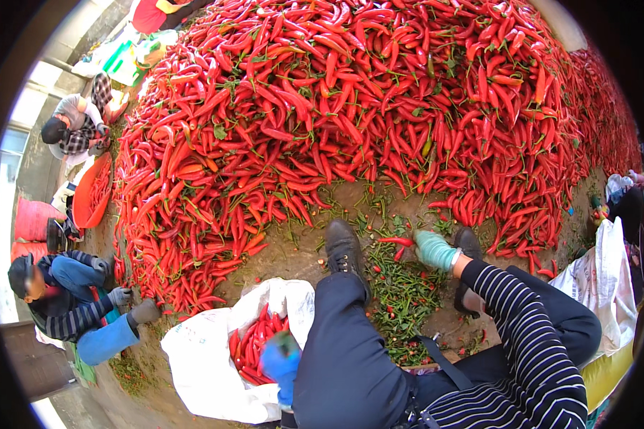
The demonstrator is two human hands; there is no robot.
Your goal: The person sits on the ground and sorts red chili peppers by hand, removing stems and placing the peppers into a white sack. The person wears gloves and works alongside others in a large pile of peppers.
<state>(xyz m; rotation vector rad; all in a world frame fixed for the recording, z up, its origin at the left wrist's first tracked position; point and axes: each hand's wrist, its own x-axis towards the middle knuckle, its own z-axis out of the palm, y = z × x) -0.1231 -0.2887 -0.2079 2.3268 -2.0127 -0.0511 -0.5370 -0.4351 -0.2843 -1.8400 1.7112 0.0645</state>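
Note:
My right hand [434, 250], in a pale green glove, is closed at the end of a red chili pepper [397, 241] that sticks out to the left. It is above the ground between my two black shoes [343, 249]. My left hand [282, 359], in a blue glove, is blurred over the mouth of a white woven sack [204, 364]. Red chili peppers [255, 343] lie inside that sack. Whether the left fingers hold anything is not clear. Before me rises a huge heap of red chili peppers [322, 107] with green stems and some leaves.
Green stems and leaf scraps [402, 292] litter the ground between my legs. At the left sits a person in grey gloves [75, 300]; another person [78, 123] sits farther back near an orange basin [93, 193]. A white sack [595, 284] stands at the right.

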